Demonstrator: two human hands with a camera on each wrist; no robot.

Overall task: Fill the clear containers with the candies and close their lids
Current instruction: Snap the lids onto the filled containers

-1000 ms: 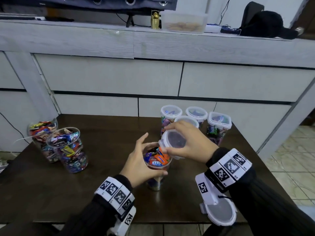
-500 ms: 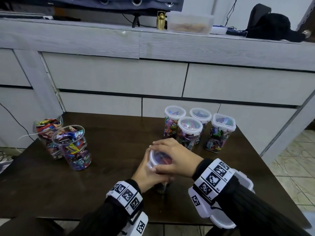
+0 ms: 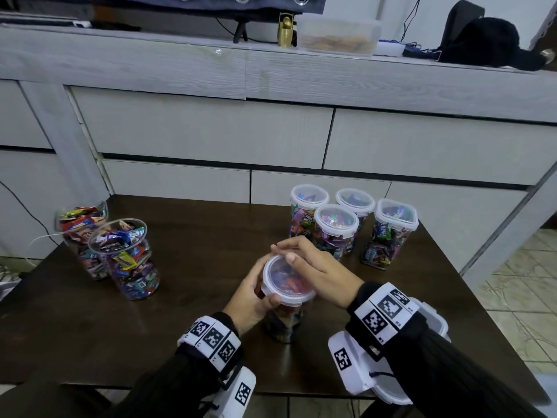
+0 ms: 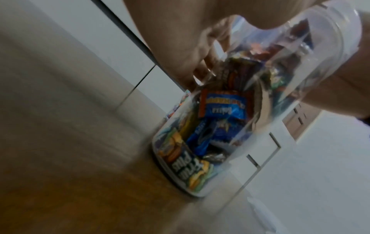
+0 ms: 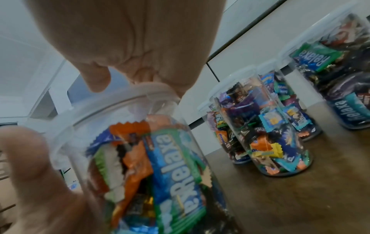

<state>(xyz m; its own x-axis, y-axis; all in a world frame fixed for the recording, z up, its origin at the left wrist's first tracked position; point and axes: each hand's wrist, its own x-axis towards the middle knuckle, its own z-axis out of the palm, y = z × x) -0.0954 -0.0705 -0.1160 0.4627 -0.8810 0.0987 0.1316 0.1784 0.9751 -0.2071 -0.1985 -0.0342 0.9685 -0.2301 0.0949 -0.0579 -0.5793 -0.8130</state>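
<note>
A clear round container full of wrapped candies stands on the dark table in front of me, with its clear lid on top. My left hand grips the container just under the lid, thumb on the near side. In the left wrist view its fingers show through the container. My right hand lies over the lid, fingers stretched along its far rim and thumb tip on top. The right wrist view shows the lid under my palm.
Several lidded, filled containers stand together at the back right. Two open tubs of candies stand at the left edge. Another lid lies at the front right, partly under my right forearm. A grey cabinet runs behind the table.
My right hand brought the tilted lid down onto the open container and now lies across it. My left hand closed round the container's upper part.
</note>
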